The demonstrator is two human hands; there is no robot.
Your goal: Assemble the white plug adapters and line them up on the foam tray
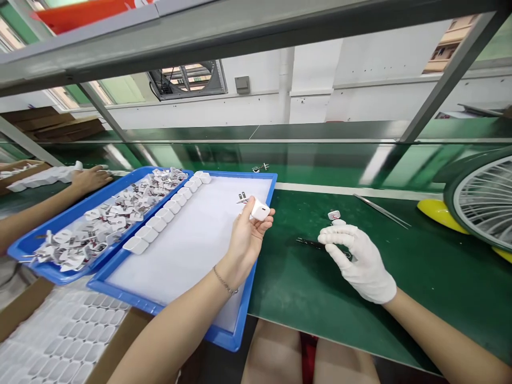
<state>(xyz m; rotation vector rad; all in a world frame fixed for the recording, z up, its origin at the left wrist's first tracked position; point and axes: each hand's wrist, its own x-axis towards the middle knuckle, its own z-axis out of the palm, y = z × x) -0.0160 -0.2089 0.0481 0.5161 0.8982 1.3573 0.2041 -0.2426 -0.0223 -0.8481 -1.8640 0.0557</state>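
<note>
The bare left hand (250, 226) is closed around a white adapter casing (260, 209), its small port showing; a pronged plug piece (242, 198) sticks out beside the thumb. This hand is above the right edge of the blue tray (246, 312), where a row of white casings (161, 214) stands along the left side.

The right hand (326, 240), in a white glove, is half curled, with a narrow gap between thumb and forefinger. A black tool (310, 244) passes behind those fingers; whether they grip it, I cannot tell. A small white part (334, 215) is just beyond the gloved fingers, and metal tweezers (382, 210) lie farther off on the green desk (296, 288).
</note>
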